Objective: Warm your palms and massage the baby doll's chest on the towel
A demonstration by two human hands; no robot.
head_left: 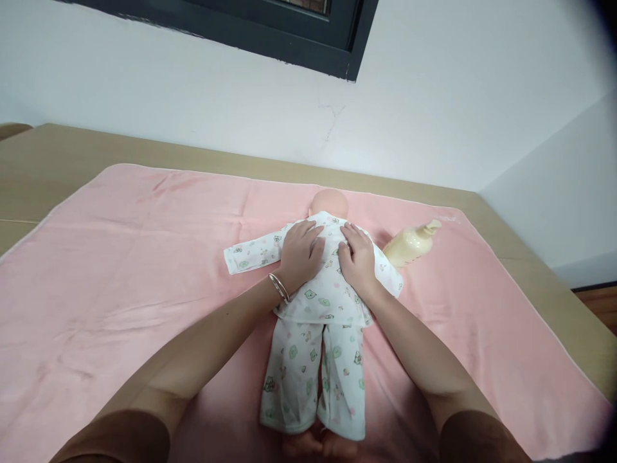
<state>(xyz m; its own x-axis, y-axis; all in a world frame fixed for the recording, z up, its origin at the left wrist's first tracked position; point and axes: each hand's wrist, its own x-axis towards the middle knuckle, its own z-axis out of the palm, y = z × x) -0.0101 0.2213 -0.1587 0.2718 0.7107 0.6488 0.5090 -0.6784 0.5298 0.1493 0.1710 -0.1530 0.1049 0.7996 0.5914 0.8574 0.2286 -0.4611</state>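
Note:
A baby doll [329, 203] lies face down on a pink blanket [159, 270], its bald head toward the wall. It wears a white printed top [328, 296] and matching trousers [292, 379], with its feet showing at the bottom. Flat on the left side of the doll's upper back rests my left hand [301, 254], fingers stretched out, a bracelet on the wrist. My right hand [357, 257] lies flat on the right side, fingers also extended. Both palms press on the cloth without gripping it. The left sleeve [253, 253] is spread out sideways.
A cream pump bottle [412, 244] stands just right of the doll's right sleeve. Under the blanket is a wooden table [515, 276], its far edge against a white wall [409, 122]. A dark window frame [289, 32] is set in the wall above.

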